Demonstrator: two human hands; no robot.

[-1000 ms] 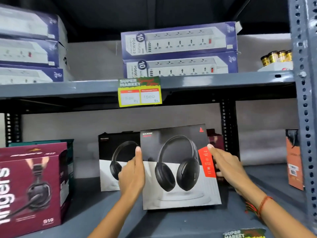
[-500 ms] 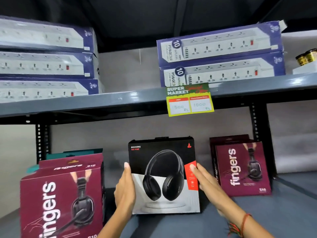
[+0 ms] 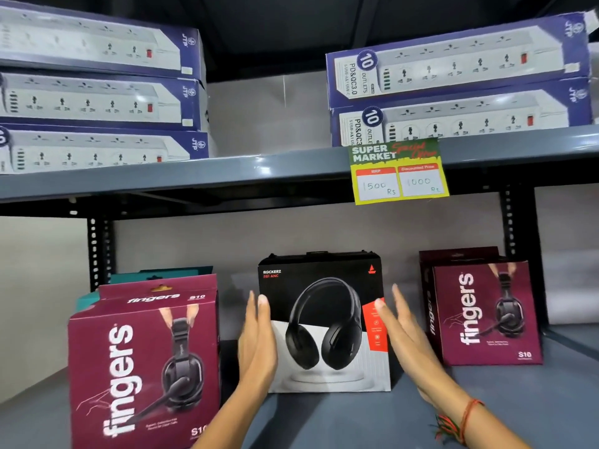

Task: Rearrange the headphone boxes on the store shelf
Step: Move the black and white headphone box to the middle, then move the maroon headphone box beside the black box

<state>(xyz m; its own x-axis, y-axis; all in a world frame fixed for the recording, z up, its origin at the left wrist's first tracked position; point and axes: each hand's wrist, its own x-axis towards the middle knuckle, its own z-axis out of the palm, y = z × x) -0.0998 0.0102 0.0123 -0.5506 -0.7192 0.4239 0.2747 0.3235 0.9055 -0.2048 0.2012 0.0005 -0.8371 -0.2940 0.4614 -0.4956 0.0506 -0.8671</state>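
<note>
A black-and-white headphone box stands upright in the middle of the lower grey shelf, facing me. My left hand lies flat against its left side, thumb tip at the front edge. My right hand is flat beside its right edge with straight fingers and the thumb near the orange strip; neither hand wraps around the box. A large maroon "fingers" headset box stands close at the left. Another maroon "fingers" box stands at the right, with a second one behind it.
A teal box peeks out behind the left maroon box. The upper shelf carries stacked blue power-strip boxes on the left and on the right, with a yellow price tag on its edge. Black uprights stand at the back.
The black box went from being held up in front of another identical box to standing on the shelf. Both hands have loosened from gripping its edges to lying flat beside it. The view shifted left.
</note>
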